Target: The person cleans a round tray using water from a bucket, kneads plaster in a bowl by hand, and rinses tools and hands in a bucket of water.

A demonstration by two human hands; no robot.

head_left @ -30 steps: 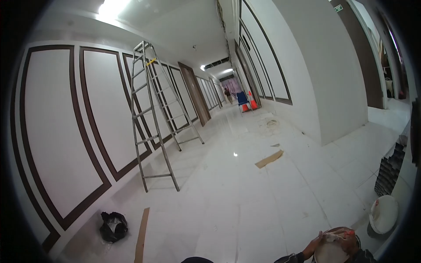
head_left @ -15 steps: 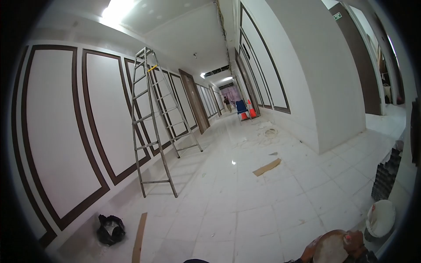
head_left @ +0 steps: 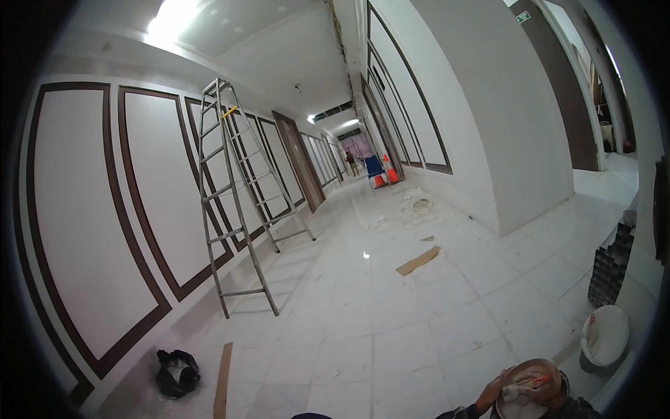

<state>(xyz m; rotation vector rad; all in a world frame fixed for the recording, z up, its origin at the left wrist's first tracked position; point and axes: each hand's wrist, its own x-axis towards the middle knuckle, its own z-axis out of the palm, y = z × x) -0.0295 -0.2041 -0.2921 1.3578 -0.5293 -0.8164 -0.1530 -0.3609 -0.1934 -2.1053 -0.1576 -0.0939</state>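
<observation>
At the lower right, my left hand grips the left edge of a round, brownish bowl, which is tilted. My right hand is over the bowl, its fingers bent towards whitish material at the middle. A small reddish patch shows by these fingers; what they hold is too small to make out. Below the bowl, part of a bucket with pale contents shows at the frame's bottom edge. A white bucket with a smeared inside stands just right of my hands.
A metal stepladder stands along the left panelled wall. Cardboard strips, a black plastic bag and coiled cable lie on the tiles. Dark stacked pieces lean at right. A blue chair, orange cones and a distant person are down the corridor.
The bowl has tilted, so its inner side and the bucket below now show. My right hand has moved from the bowl's right side over its middle. The view has shifted slightly right.
</observation>
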